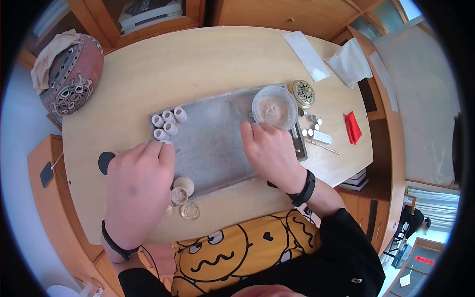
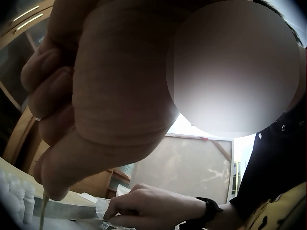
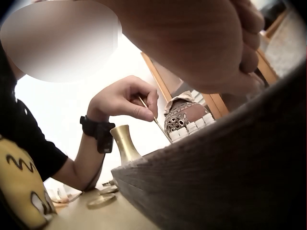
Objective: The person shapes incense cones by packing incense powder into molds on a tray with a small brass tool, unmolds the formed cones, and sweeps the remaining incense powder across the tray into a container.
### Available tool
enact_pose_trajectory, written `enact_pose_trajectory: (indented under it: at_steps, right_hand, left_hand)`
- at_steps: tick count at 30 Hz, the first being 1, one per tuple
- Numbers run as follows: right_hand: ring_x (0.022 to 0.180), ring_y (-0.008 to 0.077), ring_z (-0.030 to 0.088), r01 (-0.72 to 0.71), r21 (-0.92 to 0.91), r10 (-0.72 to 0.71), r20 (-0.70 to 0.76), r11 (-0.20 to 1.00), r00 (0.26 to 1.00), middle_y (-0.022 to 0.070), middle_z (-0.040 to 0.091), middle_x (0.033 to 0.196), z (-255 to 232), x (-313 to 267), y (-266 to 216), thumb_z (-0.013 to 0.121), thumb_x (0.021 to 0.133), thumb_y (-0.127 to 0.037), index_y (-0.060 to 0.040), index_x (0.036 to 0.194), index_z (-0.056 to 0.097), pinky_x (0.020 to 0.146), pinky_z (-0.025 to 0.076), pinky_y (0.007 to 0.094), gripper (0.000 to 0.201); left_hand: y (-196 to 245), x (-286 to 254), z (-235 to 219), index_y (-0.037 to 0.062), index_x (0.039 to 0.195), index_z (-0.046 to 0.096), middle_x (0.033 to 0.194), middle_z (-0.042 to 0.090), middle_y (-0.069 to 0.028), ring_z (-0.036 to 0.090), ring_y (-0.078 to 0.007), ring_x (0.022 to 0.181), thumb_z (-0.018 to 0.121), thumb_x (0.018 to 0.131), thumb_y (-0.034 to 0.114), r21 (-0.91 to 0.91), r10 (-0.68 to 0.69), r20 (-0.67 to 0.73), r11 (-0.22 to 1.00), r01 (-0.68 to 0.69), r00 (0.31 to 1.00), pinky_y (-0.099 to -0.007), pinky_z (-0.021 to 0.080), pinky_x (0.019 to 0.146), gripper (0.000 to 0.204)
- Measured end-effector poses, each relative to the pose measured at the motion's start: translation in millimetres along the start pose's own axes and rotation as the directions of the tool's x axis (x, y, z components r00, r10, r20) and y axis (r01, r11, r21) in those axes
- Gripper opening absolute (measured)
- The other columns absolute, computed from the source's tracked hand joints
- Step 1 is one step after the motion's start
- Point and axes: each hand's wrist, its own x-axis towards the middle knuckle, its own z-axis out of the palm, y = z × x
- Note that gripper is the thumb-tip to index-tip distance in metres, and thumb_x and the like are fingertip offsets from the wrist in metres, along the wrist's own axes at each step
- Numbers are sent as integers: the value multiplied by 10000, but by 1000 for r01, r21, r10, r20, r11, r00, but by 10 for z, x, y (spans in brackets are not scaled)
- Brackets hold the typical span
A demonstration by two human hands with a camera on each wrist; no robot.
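My left hand (image 1: 141,185) pinches a thin stick (image 3: 164,130) pointing down at the grey tray's left part, beside several small white cups (image 1: 169,116). Near the tray's right end, my right hand (image 1: 274,153) has curled fingers around what looks like a thin tool (image 1: 236,108), mostly hidden by the hand. Just beyond that hand is a clear bowl (image 1: 255,101) with pale powder (image 1: 273,110). The grey tray (image 1: 213,143) lies between the hands. A gold vase-shaped container (image 3: 124,143) stands by the tray's near left edge.
Left: a patterned red-brown pot (image 1: 74,74) with a cloth (image 1: 52,57). Right: a pierced brass lid (image 1: 303,94), small jars (image 1: 310,132), a gold stick (image 1: 324,147) and a red pouch (image 1: 353,127). Near edge: a powder-filled cup (image 1: 179,195) and a round brass piece (image 1: 190,211).
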Motion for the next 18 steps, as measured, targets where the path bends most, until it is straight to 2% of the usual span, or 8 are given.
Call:
enact_pose_trajectory:
  at_steps: [2,8,13,16,18]
  right_hand:
    - [604,207,607,16,-11,-16,-29,1000,999,54,534,666,-34,18,1,619,730,-18,32,1013,587,496,490,330,289]
    - [603,206,605,65,85,-71,68,994,995,51,524,663,-270,-205,-142,621,730,-25,29,999,587,500,497,329,277]
    - [588,215,601,22,37,-22,8,999,1000,53,520,646,-22,7,-86,624,724,-26,10,926,573,492,494,331,211]
    - [584,218,600,41,21,-40,-49,999,998,56,523,643,2,83,-23,625,724,-25,-10,887,549,484,488,334,180]
    - [583,217,600,28,29,-27,-31,999,999,58,525,645,-149,13,-64,625,724,-25,-16,879,543,482,486,336,175]
  left_hand:
    - [-14,-7,-11,31,806,557,767,579,-107,618,-323,738,720,783,94,-14,-18,8,1000,18,1000,-439,481,646,176]
    - [-43,4,16,29,808,560,764,586,-108,623,-324,743,725,782,98,-16,-30,44,999,31,999,-442,481,641,180]
    - [-13,4,-15,38,821,566,765,590,-105,625,-323,747,724,787,108,-10,-36,33,999,36,999,-441,479,646,176]
    - [-17,-23,26,39,820,566,762,590,-105,624,-326,744,724,785,108,-8,-38,24,999,38,999,-444,478,645,176]
    - [-16,-35,27,39,820,565,762,591,-105,625,-326,745,724,783,108,-9,-36,13,999,36,999,-446,478,644,178]
